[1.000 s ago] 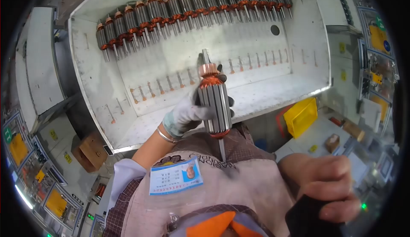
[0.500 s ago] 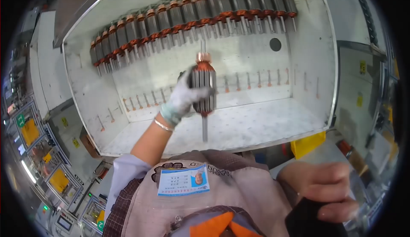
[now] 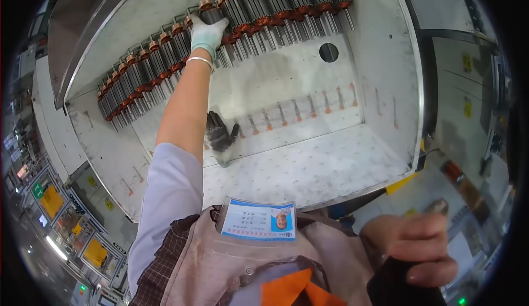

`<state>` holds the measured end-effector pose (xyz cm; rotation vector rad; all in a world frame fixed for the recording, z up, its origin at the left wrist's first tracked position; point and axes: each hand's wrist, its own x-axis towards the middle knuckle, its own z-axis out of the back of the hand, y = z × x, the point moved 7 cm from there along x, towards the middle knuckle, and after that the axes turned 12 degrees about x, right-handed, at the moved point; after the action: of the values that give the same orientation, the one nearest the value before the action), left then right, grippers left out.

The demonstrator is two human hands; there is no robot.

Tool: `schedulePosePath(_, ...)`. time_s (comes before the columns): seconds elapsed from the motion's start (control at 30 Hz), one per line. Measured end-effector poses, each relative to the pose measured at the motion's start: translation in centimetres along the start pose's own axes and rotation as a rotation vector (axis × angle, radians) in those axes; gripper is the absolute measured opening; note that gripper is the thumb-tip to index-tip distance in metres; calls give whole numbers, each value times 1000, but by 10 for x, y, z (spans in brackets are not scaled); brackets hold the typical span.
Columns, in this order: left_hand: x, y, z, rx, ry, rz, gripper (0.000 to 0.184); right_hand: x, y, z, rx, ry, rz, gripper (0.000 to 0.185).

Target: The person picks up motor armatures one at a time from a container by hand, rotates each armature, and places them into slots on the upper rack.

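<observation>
My left hand (image 3: 208,35), in a pale glove, reaches up into the white box to a row of motor armatures. Its fingers and thumb are closed around one armature (image 3: 211,15), whose copper commutator shows above the glove. More armatures (image 3: 256,5) stand to the right, with copper windings and steel shafts pointing down. Another stretch of armatures (image 3: 132,77) runs to the left. My right hand (image 3: 419,245), bare with fingers curled, is at the lower right against a dark object (image 3: 405,284) that I cannot identify.
The white box (image 3: 308,168) has a round hole (image 3: 329,52) in its back panel. A dark-palmed glove shape (image 3: 220,135) shows low on that panel, apparently a reflection. A badge (image 3: 259,220) hangs on my chest. Yellow-panelled equipment (image 3: 52,200) stands at left.
My left hand has moved up and left with the armature, from the middle of the box to the row. The view has shifted. My right hand stays curled at the lower right.
</observation>
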<state>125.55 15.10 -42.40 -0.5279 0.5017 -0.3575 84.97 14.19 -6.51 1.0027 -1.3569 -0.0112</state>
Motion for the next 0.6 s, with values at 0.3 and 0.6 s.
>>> schedulePosePath(0.3, -83, 15, 49, -413, 131, 107, 75, 15, 1, -48, 140, -4, 13, 28)
schedulePosePath(0.6, -322, 170, 181, -699, 134, 44, 35, 5, 68, -190, 486, 93, 34, 24)
